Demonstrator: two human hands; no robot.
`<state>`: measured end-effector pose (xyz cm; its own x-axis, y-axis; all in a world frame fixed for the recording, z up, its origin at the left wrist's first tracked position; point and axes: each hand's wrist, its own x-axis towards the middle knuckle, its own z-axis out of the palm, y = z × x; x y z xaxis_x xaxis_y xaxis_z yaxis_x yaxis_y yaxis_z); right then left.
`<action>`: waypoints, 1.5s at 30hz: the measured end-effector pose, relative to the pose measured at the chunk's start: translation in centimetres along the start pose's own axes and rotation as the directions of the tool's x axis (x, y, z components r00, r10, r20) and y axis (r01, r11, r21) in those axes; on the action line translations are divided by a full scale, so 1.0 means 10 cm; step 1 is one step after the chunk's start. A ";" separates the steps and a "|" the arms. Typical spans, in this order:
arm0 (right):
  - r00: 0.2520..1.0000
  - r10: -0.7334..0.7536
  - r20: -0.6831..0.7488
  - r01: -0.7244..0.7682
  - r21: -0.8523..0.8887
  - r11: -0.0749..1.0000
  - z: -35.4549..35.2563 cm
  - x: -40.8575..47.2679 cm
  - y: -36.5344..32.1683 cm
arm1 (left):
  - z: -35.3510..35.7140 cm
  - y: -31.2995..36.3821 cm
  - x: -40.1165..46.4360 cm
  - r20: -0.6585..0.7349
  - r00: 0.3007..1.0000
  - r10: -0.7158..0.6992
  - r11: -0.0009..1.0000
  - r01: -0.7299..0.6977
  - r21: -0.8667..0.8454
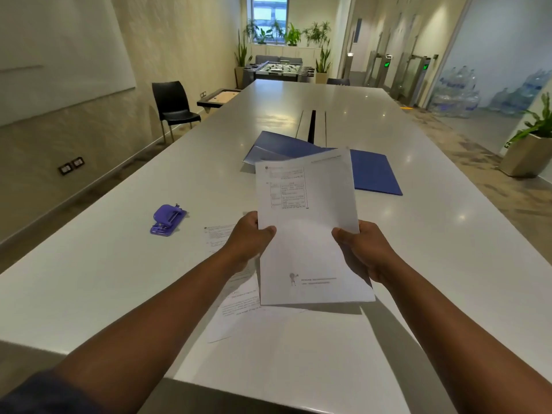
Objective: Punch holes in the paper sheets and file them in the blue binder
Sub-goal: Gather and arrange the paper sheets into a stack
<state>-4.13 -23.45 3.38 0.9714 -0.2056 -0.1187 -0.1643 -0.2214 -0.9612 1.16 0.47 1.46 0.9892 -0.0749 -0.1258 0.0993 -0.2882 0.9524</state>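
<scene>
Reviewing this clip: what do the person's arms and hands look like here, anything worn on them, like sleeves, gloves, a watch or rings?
Both forearms are bare, and so are the left hand and the right hand: no gloves, and no watch or wristband shows on either wrist. No rings are visible on the parts in view. A dark blue sleeve shows at the bottom left corner, on the left upper arm.

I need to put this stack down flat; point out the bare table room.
Bare table lies right of the right hand, below the blue binder, and between hole punch and binder. Crowded: loose sheets under the held stack and left hand.
</scene>
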 end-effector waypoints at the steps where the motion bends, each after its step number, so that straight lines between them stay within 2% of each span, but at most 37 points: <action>1: 1.000 0.027 0.006 -0.026 -0.014 1.000 0.03 0.02 0.02 | -0.05 -0.06 0.01 -0.007 0.999 -0.037 0.996 0.037 0.075; 3: 0.996 0.083 0.015 -0.083 -0.024 0.996 0.08 0.08 0.08 | -0.15 -0.17 0.03 -0.058 0.990 -0.127 0.951 0.138 0.277; 6: 0.987 0.159 0.030 -0.158 -0.033 0.987 0.20 0.15 0.17 | -0.33 -0.34 0.07 -0.196 0.967 -0.161 0.723 0.251 0.644; 8: 0.982 0.184 0.034 -0.181 -0.065 0.981 0.28 0.17 0.20 | -0.43 -0.42 0.05 -0.241 0.956 -0.166 0.643 0.290 0.709; 11: 0.978 0.205 0.049 -0.198 -0.115 0.973 0.40 0.17 0.26 | -0.53 -0.51 0.05 -0.289 0.936 -0.201 0.613 0.350 0.708; 13: 0.976 0.210 0.062 -0.200 -0.137 0.970 0.48 0.15 0.28 | -0.57 -0.51 0.06 -0.305 0.932 -0.195 0.632 0.357 0.688; 17: 0.978 0.200 0.059 -0.187 -0.184 0.965 0.57 0.16 0.31 | -0.62 -0.45 0.08 -0.318 0.927 -0.201 0.764 0.351 0.542; 20: 0.980 0.192 0.057 -0.175 -0.220 0.960 0.58 0.14 0.30 | -0.65 -0.48 0.10 -0.356 0.913 -0.198 0.823 0.352 0.445; 24: 0.983 0.176 0.059 -0.161 -0.198 0.967 0.57 0.12 0.33 | -0.68 -0.58 0.13 -0.428 0.890 -0.156 0.892 0.314 0.327; 28: 0.977 0.200 0.080 -0.197 -0.048 0.979 0.50 0.11 0.36 | -0.65 -0.54 0.15 -0.513 0.858 -0.044 0.981 0.135 0.142; 31: 0.974 0.209 0.083 -0.216 0.085 0.973 0.43 0.10 0.35 | -0.64 -0.37 0.15 -0.534 0.845 0.038 0.998 -0.007 0.059; 33: 0.978 0.197 0.075 -0.204 0.109 0.973 0.38 0.08 0.31 | -0.65 -0.22 0.16 -0.517 0.852 0.086 0.996 -0.089 0.020; 39: 0.986 0.158 0.049 -0.164 0.165 0.973 0.15 0.05 0.23 | -0.67 0.17 0.16 -0.470 0.842 0.266 0.964 -0.244 0.109; 45: 0.989 0.146 -0.017 -0.142 0.138 0.980 -0.07 0.03 0.22 | -0.69 0.50 0.12 -0.511 0.732 0.451 0.889 -0.319 0.328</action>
<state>-4.28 -24.70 1.38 0.9340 -0.2514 -0.2537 -0.2757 -0.0560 -0.9596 3.62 5.53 8.01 0.8236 0.3030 0.4794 -0.2629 -0.5450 0.7961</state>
